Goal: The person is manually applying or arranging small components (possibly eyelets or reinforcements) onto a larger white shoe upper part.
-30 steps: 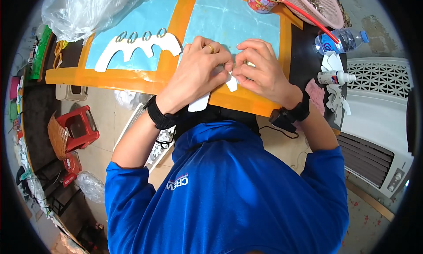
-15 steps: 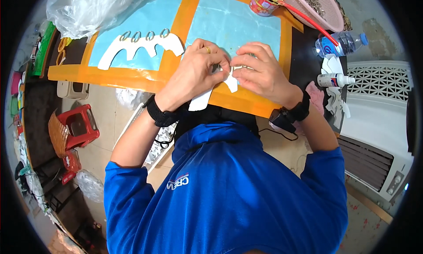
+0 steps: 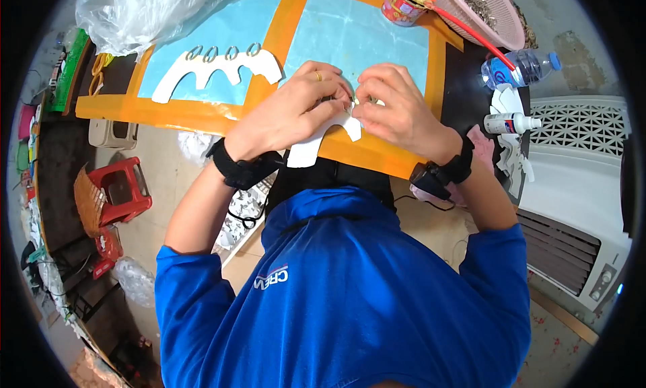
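My left hand (image 3: 299, 112), with a gold ring on one finger, is closed on a white scalloped strip (image 3: 308, 150) at the table's near edge. The strip's lower end hangs over the edge; its top is hidden by my fingers. Facing it, my right hand (image 3: 402, 112) has its fingers pinched together at the strip's other end. What they pinch is too small and covered to make out. On the table to the left lies a similar white scalloped strip (image 3: 182, 73), with several oval metal rings (image 3: 232, 52) along its upper edge.
Orange tape frames light-blue sheeting on the table (image 3: 360, 34). A clear plastic bag (image 3: 138, 14) lies far left. At the right are a pink basket of metal pieces (image 3: 508, 31), a red-handled tub (image 3: 402, 10), a water bottle (image 3: 521, 68) and a white squeeze bottle (image 3: 508, 123).
My left hand and wrist have shifted slightly left and flattened over the strip, so more of its curved edge shows. My right hand has barely moved, its fingers a little more curled.
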{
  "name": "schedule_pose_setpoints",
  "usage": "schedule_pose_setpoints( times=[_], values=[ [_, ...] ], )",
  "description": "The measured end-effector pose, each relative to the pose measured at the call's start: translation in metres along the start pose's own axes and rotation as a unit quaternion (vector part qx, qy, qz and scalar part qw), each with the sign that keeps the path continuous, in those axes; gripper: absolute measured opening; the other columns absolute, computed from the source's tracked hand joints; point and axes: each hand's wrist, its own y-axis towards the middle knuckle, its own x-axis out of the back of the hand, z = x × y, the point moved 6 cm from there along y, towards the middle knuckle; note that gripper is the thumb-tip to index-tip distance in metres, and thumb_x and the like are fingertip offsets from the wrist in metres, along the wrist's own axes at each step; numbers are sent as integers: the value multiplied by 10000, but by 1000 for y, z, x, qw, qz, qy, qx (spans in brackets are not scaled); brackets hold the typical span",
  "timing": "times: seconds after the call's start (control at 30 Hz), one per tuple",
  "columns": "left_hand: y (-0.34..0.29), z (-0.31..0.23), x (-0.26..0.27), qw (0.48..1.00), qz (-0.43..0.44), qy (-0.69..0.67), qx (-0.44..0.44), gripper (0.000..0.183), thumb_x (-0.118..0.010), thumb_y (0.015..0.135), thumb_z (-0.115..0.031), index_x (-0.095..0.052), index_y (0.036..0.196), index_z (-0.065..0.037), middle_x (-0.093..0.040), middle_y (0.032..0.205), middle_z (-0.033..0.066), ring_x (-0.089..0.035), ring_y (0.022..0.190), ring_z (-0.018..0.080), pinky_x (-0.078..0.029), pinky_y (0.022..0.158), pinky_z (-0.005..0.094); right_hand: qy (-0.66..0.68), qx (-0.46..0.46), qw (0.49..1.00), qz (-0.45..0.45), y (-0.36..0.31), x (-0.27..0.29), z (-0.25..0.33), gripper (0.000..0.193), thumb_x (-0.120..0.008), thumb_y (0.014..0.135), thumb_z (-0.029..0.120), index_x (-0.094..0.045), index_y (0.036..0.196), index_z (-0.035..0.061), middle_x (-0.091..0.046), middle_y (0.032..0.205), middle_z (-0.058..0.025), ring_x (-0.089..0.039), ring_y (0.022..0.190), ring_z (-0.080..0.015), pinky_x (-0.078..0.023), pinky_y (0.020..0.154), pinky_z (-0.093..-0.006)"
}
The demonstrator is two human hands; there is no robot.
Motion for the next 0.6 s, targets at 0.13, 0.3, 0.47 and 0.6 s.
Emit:
schedule_pose_setpoints(
  times=[0.13,0.3,0.47,0.6],
  values=[
    [-1,-13,-2,999,-20,-5,45,210,-725,945,-82,-724,1148,-30,-697,1276,146,-536,1373,349,-500,1095,454,-21,9,1000,-5,1,1,2,267,-846,683,90,-712,912,59,-652,1109,-64,-613,1218,-290,-495,1074,-488],
    [-13,-7,-8,993,-36,83,-70,239,-765,942,-76,-785,1179,-49,-728,1309,109,-508,1476,384,-532,1106,478,-46,22,999,-2,3,2,8,246,-824,711,105,-715,921,37,-658,1115,-78,-619,1211,-297,-501,1081,-491],
    [-21,-9,-10,982,-39,140,-120,289,-792,938,-85,-816,1225,-65,-746,1363,115,-524,1491,420,-538,1143,496,-66,17,998,10,0,1,11,199,-787,765,112,-724,935,33,-663,1133,-93,-625,1220,-311,-506,1093,-492],
    [-23,-12,-12,976,-34,180,-119,324,-798,941,-98,-807,1264,-74,-738,1401,120,-520,1494,436,-539,1154,508,-36,-4,998,42,-2,4,7,201,-798,771,82,-745,963,53,-666,1138,-88,-623,1239,-330,-496,1097,-507]
  ],
)
